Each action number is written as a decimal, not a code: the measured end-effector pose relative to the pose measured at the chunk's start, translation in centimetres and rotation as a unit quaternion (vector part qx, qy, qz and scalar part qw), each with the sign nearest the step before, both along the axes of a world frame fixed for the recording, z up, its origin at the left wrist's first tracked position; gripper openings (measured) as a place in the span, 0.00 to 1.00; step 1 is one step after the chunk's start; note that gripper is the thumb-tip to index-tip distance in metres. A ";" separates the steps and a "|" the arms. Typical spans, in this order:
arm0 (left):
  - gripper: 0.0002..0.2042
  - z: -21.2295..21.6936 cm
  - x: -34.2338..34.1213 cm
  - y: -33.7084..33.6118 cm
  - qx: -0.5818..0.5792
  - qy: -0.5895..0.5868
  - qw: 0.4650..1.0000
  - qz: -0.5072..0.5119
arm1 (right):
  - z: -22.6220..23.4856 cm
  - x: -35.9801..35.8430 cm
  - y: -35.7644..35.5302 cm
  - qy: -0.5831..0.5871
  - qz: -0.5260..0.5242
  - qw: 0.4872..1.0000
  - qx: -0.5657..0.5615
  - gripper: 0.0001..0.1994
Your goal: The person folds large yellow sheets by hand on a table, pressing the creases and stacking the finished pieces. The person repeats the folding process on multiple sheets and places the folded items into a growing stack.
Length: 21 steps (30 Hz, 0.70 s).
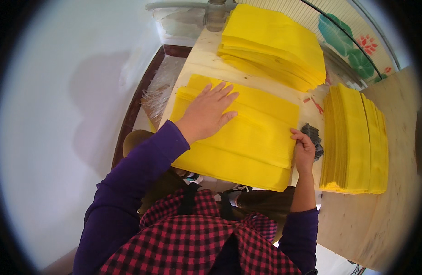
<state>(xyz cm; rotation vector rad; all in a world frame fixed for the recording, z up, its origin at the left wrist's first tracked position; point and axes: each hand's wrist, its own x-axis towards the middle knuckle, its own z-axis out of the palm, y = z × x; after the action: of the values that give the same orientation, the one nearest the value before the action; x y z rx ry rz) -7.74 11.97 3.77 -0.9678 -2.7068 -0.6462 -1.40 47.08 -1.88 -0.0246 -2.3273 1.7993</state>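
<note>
Yellow fabric sheets (261, 137) lie overlapping in front of me at the table's near edge, with their lower side reaching over it. Flat on their upper left part rests my left hand (208, 110), fingers stretched out and spread. At the sheets' right edge is my right hand (304, 149), its fingers curled with the thumb side against the edge. Whether those fingers pinch the fabric is hard to see. A crumpled dark grey cloth (312, 140) lies just beyond the right hand.
A tall stack of yellow fabric (273, 41) stands at the back of the wooden table (204, 59). Another yellow stack (355, 142) is on the right. A jar (215, 16) sits at the far left corner. Small red scraps (315, 105) lie between the stacks. A white wall (73, 91) borders the left.
</note>
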 end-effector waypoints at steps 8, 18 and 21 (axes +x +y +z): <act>0.28 -3.3 1.5 1.1 -0.067 -0.069 0.995 0.006 | -0.4 0.3 -0.7 0.003 -0.055 0.997 -0.050 0.14; 0.27 -3.4 1.6 1.1 -0.085 -0.051 0.995 0.009 | 1.0 2.5 -2.7 -0.007 -0.138 0.980 -0.142 0.24; 0.26 -3.3 1.6 1.2 -0.081 -0.037 0.996 0.011 | 1.3 2.4 -3.1 -0.037 -0.109 0.989 -0.088 0.25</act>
<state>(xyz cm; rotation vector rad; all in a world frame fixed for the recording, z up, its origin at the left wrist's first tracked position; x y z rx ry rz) -6.18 13.14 0.42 -0.9679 -2.8673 -0.4718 1.03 43.95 -0.55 -0.3626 -2.1090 1.9122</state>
